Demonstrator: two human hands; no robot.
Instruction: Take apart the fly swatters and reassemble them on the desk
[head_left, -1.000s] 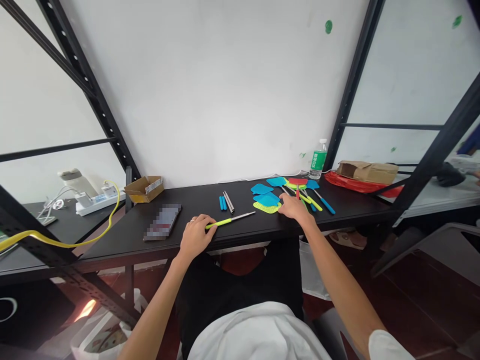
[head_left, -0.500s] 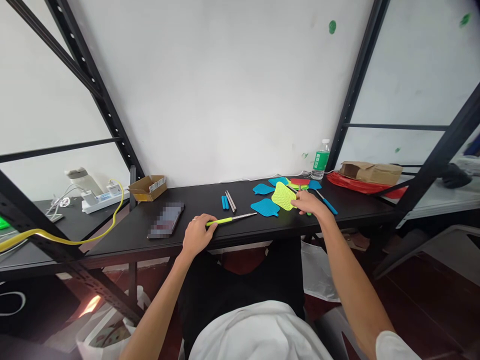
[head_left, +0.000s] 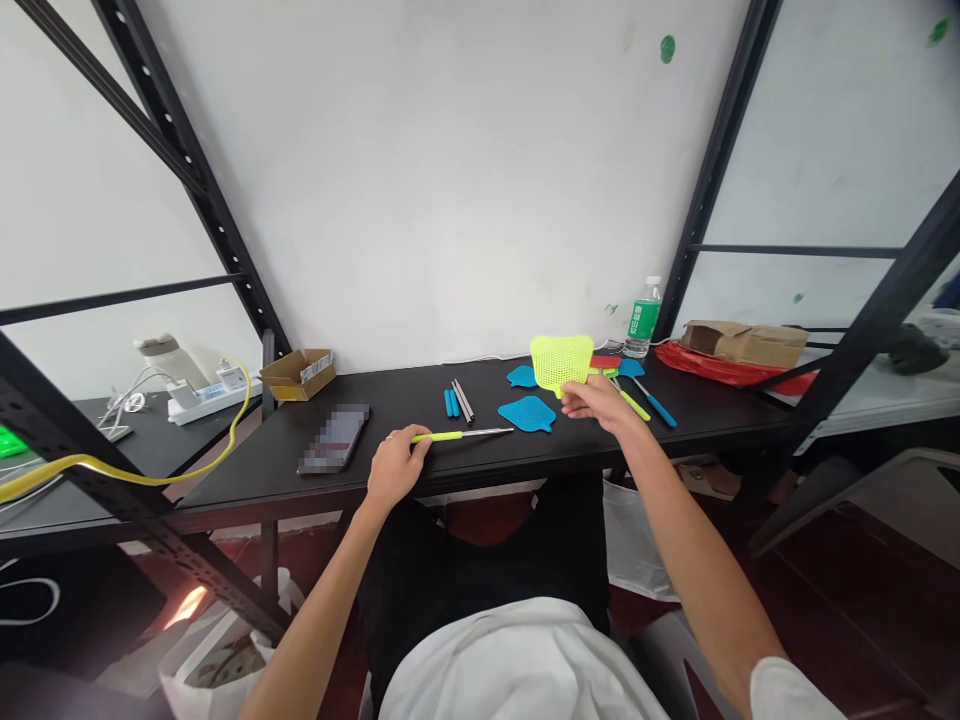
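My left hand point(head_left: 396, 464) is closed on the yellow-green grip of a metal rod point(head_left: 457, 435), a fly swatter handle that points right along the table's front. Between the fingers of my right hand point(head_left: 589, 398) is a yellow-green fly swatter head point(head_left: 561, 362), raised upright off the table with its perforated face showing. A blue swatter head point(head_left: 527, 413) lies flat just left of that hand, and another blue head point(head_left: 521, 376) lies behind it, partly hidden. Past my right hand lie a red swatter head point(head_left: 606, 362) and a blue-handled swatter point(head_left: 658, 405).
Blue grips point(head_left: 451, 403) and metal rods point(head_left: 463, 402) lie mid-table. A phone point(head_left: 335, 438) and an open cardboard box point(head_left: 298, 375) are on the left. A water bottle point(head_left: 643, 318) stands at the back right, near a brown box point(head_left: 746, 343) on red plastic.
My right hand has picked the yellow-green swatter head up from beneath a blue one and tilted it upright. That blue head now lies flat alone. My left hand keeps its hold.
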